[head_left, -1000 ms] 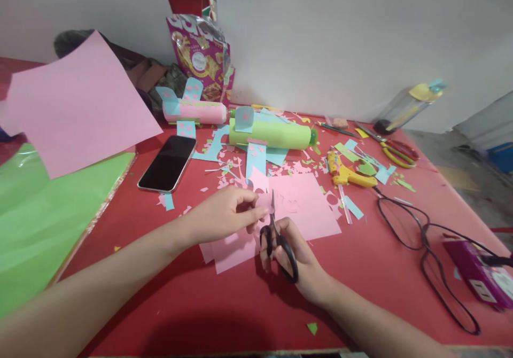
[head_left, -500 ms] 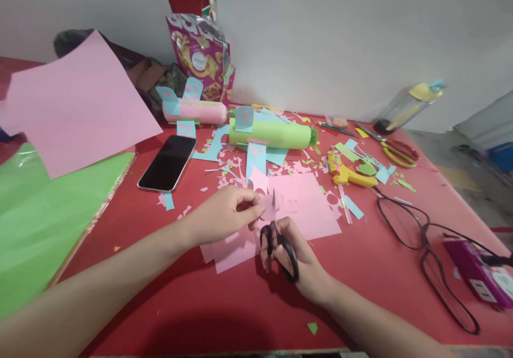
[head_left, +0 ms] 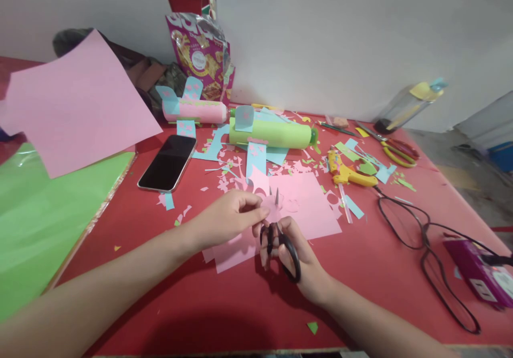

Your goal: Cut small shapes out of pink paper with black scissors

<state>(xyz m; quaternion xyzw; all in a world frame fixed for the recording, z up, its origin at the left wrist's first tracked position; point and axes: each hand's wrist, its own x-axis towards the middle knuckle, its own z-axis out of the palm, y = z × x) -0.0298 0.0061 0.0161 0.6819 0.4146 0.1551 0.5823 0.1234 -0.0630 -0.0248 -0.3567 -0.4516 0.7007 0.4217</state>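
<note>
My left hand [head_left: 240, 213] pinches a small piece of pink paper [head_left: 271, 206] between thumb and fingers. In my right hand [head_left: 298, 259] are black-handled scissors [head_left: 294, 264], my fingers through the loops. Their blades are parted and point away from me, with the small pink piece at them. Beneath both hands lie larger pink sheets [head_left: 316, 203] on the red table [head_left: 192, 304]. Just beyond, a green paper-covered tube [head_left: 276, 134] with light blue paper fins rests on its side, and a pink tube [head_left: 200, 112] with similar fins lies to its left.
A black phone [head_left: 168, 163] lies left of the hands. To the right are a yellow glue gun [head_left: 348, 173] with a looping cord, larger scissors [head_left: 395, 149] and a purple power strip [head_left: 476, 272]. Paper scraps litter the middle. A snack bag [head_left: 202, 59] stands behind.
My left hand has shifted slightly right, bringing the small pink piece to the scissors. The scissor blades have spread apart. Things on the table have stayed put.
</note>
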